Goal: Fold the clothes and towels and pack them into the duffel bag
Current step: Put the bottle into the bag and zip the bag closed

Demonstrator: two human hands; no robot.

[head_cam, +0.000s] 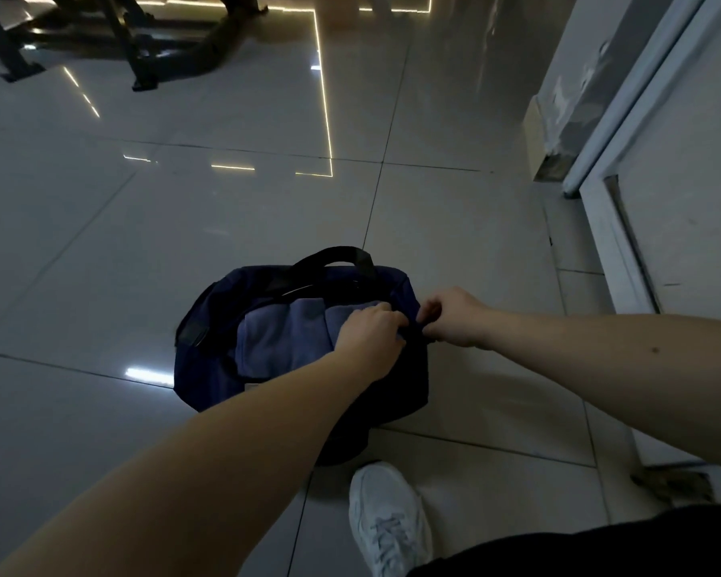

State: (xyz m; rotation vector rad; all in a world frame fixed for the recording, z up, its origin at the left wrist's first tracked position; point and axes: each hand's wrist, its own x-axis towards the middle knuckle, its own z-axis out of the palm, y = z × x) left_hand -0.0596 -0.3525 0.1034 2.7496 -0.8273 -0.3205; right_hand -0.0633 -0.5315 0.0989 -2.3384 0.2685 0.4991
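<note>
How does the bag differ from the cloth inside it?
Colour: the bag is dark navy; the cloth is a lighter blue.
Pose: the bag sits on the floor tiles with its top open; the cloth lies inside it.
Contact: the left hand and right hand both grip the bag's edge at one end; neither plainly holds the cloth.
Shared: both are soft blue fabric.

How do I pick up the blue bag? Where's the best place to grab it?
Grab the black handle of the duffel bag. It stands up in an arch on the far side, so probably reach down from above and curl your fingers under it. The top is open, so lift level.
</note>
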